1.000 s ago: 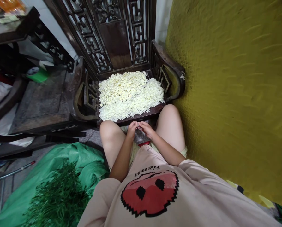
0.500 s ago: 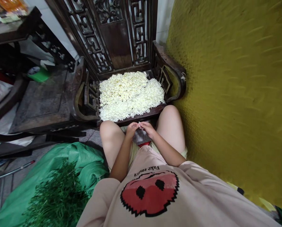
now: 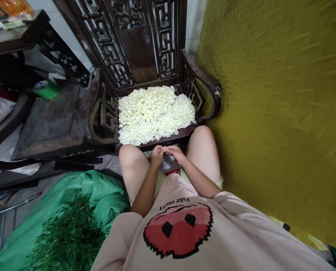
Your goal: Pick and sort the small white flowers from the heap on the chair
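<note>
Between my knees, my left hand (image 3: 157, 156) and my right hand (image 3: 176, 153) meet at their fingertips. Both are closed in a pinch on a tiny white flower (image 3: 164, 149); its details are too small to make out. Just beyond them, a broad layer of white and pale yellow flowers (image 3: 156, 113) covers most of the seat of a dark carved wooden chair (image 3: 181, 132). My hands are in front of the seat's edge, apart from the spread flowers.
A green plastic sack (image 3: 100, 180) with leafy green sprigs (image 3: 69, 229) on it lies at the lower left. Another dark wooden chair (image 3: 49, 116) stands at the left, holding a green container (image 3: 47, 89). A yellow textured surface (image 3: 275, 113) rises along the right.
My hands have shifted very slightly to the left, still joined at the fingertips around the small white flower. The flowers on the seat look the same.
</note>
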